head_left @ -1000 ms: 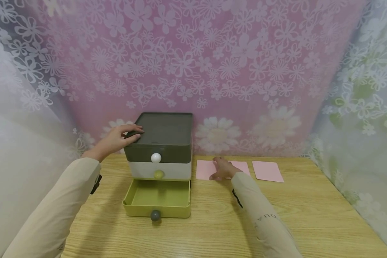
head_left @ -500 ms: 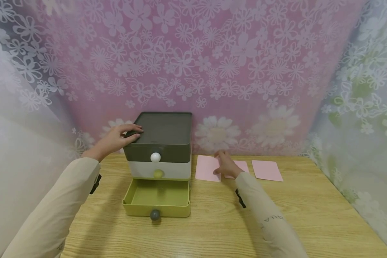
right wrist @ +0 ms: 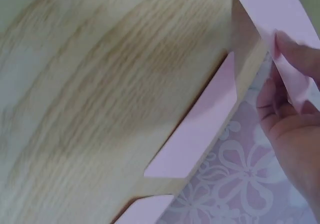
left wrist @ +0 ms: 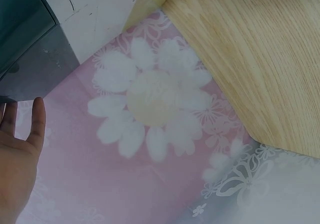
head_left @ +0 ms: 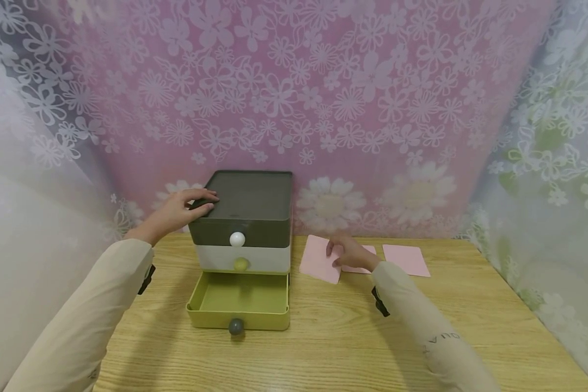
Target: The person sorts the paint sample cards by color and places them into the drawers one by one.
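Card (head_left: 317, 260), edge in right hand (head_left: 351, 253), broad foreground tabletop (head_left: 333, 337)

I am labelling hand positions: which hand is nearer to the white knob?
Left. The left hand touches the left edge of the dark top, above and left of the white knob; the right hand is farther, right of the drawer unit, holding a pink card.

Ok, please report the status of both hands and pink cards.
Left hand on drawer unit. Right hand pinching leftmost pink card, lifted. Bottom drawer open; no obstruction seen.
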A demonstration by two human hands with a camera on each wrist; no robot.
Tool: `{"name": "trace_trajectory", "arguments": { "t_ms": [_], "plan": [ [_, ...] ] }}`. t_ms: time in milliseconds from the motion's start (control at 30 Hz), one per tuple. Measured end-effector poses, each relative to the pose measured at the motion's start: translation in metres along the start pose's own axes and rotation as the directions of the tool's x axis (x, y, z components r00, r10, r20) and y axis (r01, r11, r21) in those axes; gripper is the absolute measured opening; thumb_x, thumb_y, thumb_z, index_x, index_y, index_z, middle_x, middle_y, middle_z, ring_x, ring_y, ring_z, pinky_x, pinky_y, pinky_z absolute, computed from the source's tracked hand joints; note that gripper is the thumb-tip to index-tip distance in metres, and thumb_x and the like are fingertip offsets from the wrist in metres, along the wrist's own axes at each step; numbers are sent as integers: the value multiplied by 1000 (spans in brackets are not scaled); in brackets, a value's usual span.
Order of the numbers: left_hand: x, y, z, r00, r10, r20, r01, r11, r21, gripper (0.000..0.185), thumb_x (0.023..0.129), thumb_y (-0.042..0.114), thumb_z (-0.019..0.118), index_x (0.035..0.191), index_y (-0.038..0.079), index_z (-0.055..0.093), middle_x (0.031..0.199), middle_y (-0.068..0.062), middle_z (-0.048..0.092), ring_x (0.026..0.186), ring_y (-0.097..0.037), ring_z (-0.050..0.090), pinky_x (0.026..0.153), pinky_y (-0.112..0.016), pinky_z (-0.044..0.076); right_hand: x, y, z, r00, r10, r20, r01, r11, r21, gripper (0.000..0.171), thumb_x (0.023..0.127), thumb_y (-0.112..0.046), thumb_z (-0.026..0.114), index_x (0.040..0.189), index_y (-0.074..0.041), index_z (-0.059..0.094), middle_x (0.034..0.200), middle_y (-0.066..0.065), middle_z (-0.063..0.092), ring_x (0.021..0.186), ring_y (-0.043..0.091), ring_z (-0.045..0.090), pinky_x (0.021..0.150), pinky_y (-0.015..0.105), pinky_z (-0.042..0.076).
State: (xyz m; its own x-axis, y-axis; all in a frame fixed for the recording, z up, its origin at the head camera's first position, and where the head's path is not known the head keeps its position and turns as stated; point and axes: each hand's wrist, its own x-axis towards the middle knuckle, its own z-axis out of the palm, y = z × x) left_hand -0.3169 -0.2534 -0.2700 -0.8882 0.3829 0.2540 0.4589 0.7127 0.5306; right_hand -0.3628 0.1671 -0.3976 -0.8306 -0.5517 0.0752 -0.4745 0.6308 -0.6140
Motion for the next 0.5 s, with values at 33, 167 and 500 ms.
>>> {"name": "trace_trajectory", "arguments": {
  "t_ms": [33, 167, 500],
  "plan": [
    [0, 0, 0, 1000, 0, -1, 0, 1000, -2, 36, 93, 35, 50, 122, 15, 58, 139, -8, 45, 132, -31, 33, 96, -54, 35, -1, 0, -2, 1000, -2, 28, 2, 1000, -3, 17, 73, 5, 70, 86, -2, 62, 108, 15, 58, 119, 37, 43, 99, 54, 33],
    [0, 0, 1, 1000, 0, -4, 0, 1000, -3, 36, 93, 35, 50, 122, 16, 58, 139, -8, 45, 132, -31, 33, 97, -54, 35, -8, -4, -9, 992, 43, 120, -45, 999, 17, 11, 77, 1, 68, 87, -4, 67, 101, 9, 64, 116, 34, 47, 97, 52, 36],
    [0, 1, 1, 1000, -4, -5, 4, 1000, -4, 36, 94, 34, 50, 123, 15, 58, 139, -9, 45, 132, -31, 33, 97, -54, 35, -28, -10, -30, 980, 50, 193, -96, 966, 238, 21, 84, -7, 64, 105, -3, 65, 119, 15, 57, 111, 30, 52, 87, 40, 48]
  ]
}}
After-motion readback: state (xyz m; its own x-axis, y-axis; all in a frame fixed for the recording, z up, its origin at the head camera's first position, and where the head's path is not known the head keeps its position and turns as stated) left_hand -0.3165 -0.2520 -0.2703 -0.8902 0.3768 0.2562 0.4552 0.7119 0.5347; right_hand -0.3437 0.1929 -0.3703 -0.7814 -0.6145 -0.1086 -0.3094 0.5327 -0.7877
